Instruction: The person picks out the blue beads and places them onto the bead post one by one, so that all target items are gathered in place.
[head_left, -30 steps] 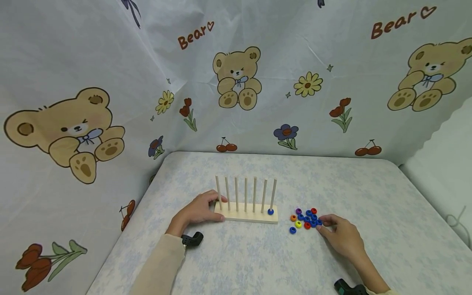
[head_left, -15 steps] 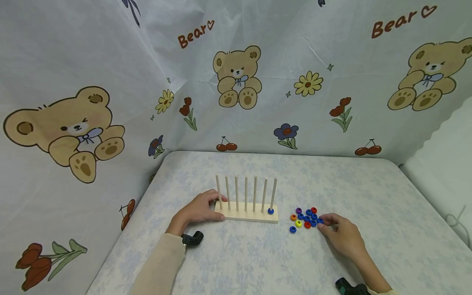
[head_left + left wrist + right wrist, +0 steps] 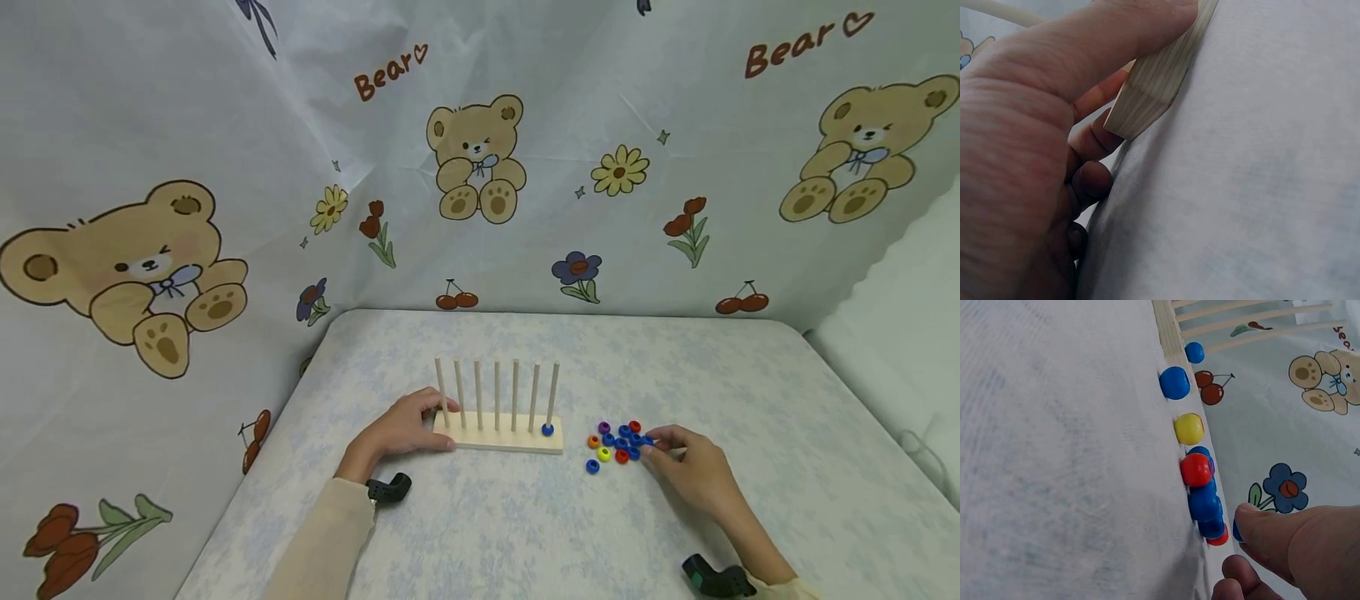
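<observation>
My left hand [image 3: 408, 423] grips the left end of a pale wooden peg rack [image 3: 498, 440], thumb along the front edge and fingers behind. Several upright pegs rise from its base. Around the foot of the rightmost peg sits one blue bead [image 3: 547, 430]. To the right of the rack, my right hand [image 3: 693, 468] pinches another blue bead [image 3: 1238, 531] between thumb and finger; the thumb covers most of it in the right wrist view. That bead is held at the right edge of a loose group of beads, mostly blue [image 3: 621, 443].
Among the loose beads are a yellow bead [image 3: 603, 454], an orange bead [image 3: 593, 442], a purple bead [image 3: 603, 427] and red beads [image 3: 622, 457]. One blue bead [image 3: 592, 467] lies slightly apart at the front. A bear-printed cloth [image 3: 555, 225] hangs behind the table [image 3: 465, 533].
My right hand has lifted slightly, with the pinched blue bead rising from the edge of the group. The left hand stays on the rack. The head view has shifted a little.
</observation>
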`<state>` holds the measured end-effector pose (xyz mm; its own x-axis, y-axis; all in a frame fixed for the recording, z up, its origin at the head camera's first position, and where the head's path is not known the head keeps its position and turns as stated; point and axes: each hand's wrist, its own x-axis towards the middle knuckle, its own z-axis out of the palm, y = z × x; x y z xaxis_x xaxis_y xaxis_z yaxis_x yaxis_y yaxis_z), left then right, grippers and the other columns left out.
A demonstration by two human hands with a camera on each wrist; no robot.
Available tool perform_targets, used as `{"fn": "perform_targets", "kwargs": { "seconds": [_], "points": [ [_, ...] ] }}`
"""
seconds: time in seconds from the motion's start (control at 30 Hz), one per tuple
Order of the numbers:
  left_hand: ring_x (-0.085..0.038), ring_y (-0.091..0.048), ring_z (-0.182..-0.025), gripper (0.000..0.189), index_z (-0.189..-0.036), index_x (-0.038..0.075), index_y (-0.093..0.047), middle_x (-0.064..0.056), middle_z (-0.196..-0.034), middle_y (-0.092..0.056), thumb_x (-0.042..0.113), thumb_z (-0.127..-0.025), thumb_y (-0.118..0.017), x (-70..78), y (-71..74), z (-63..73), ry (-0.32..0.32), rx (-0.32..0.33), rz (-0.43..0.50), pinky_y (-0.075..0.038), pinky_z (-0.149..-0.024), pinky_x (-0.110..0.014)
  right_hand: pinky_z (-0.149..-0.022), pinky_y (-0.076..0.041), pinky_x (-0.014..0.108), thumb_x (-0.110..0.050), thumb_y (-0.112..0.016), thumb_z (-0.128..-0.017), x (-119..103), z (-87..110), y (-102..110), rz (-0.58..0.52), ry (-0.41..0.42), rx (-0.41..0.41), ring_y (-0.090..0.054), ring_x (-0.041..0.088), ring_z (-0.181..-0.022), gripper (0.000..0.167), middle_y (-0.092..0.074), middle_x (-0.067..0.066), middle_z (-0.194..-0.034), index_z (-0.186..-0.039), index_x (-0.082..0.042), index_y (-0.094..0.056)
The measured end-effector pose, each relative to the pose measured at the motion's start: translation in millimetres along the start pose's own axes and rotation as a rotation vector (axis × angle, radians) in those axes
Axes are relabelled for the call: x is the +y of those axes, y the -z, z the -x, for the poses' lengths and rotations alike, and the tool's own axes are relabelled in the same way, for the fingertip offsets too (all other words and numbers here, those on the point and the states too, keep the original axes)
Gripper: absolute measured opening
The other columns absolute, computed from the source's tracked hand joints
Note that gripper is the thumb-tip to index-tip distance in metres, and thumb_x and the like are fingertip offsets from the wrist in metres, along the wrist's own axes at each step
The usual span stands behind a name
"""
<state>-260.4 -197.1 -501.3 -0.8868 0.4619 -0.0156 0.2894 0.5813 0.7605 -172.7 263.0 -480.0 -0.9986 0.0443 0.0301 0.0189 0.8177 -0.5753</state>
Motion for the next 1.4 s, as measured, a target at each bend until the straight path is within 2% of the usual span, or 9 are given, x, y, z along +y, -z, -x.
{"fn": "perform_targets", "kwargs": {
  "seconds": [0.37, 0.57, 0.77, 1.2, 1.4],
  "points": [
    [-0.012, -0.055, -0.111, 0.050, -0.113, 0.040, -0.067, 0.015, -0.119, -0.059, 0.050, -0.069, -0.090, 0.6, 1.9, 1.8, -0.012, -0.004, -0.010, -0.044, -0.099, -0.041, -0.066, -0.050, 0.030, -0.035, -0.071, -0.095, -25, -13.9, 18, -0.037, 0.066, 0.105, -0.066, 0.024, -0.086, 0.035, -0.071, 0.010, -0.100, -0.117, -0.008, -0.070],
    [-0.012, -0.055, -0.113, 0.050, -0.113, 0.041, -0.066, 0.016, -0.120, -0.059, 0.050, -0.070, -0.089, 0.4, -0.5, 1.7, -0.013, -0.009, -0.011, -0.044, -0.100, -0.041, -0.065, -0.051, 0.031, -0.045, -0.067, -0.096, -40, -19.6, 29, -0.057, 0.101, 0.130, -0.067, 0.027, -0.089, 0.044, -0.072, 0.012, -0.103, -0.119, -0.008, -0.069],
    [-0.012, -0.055, -0.110, 0.049, -0.112, 0.042, -0.066, 0.016, -0.119, -0.059, 0.051, -0.070, -0.089, -1.4, -1.6, 1.2, -0.010, 0.002, -0.015, -0.045, -0.097, -0.040, -0.064, -0.050, 0.031, -0.045, -0.065, -0.097, -55, -25.2, 37, -0.095, 0.095, 0.145, -0.067, 0.028, -0.091, 0.044, -0.071, 0.014, -0.107, -0.121, -0.008, -0.068],
    [-0.011, -0.055, -0.112, 0.049, -0.113, 0.041, -0.066, 0.016, -0.119, -0.059, 0.049, -0.070, -0.089, 0.1, -0.2, 1.5, -0.015, 0.000, -0.012, -0.045, -0.098, -0.039, -0.061, -0.052, 0.028, -0.043, -0.066, -0.096, -97, -30.9, 38, -0.188, 0.118, 0.160, -0.066, 0.028, -0.089, 0.042, -0.070, 0.017, -0.109, -0.122, -0.009, -0.067],
    [-0.011, -0.055, -0.110, 0.049, -0.112, 0.041, -0.066, 0.016, -0.117, -0.060, 0.049, -0.070, -0.089, -0.1, 0.2, 1.7, -0.027, 0.001, -0.009, -0.044, -0.099, -0.039, -0.057, -0.051, 0.027, -0.039, -0.067, -0.097, -108, -32.4, 37, -0.220, 0.137, 0.166, -0.065, 0.026, -0.087, 0.039, -0.071, 0.015, -0.108, -0.123, -0.010, -0.068]
  ]
}}
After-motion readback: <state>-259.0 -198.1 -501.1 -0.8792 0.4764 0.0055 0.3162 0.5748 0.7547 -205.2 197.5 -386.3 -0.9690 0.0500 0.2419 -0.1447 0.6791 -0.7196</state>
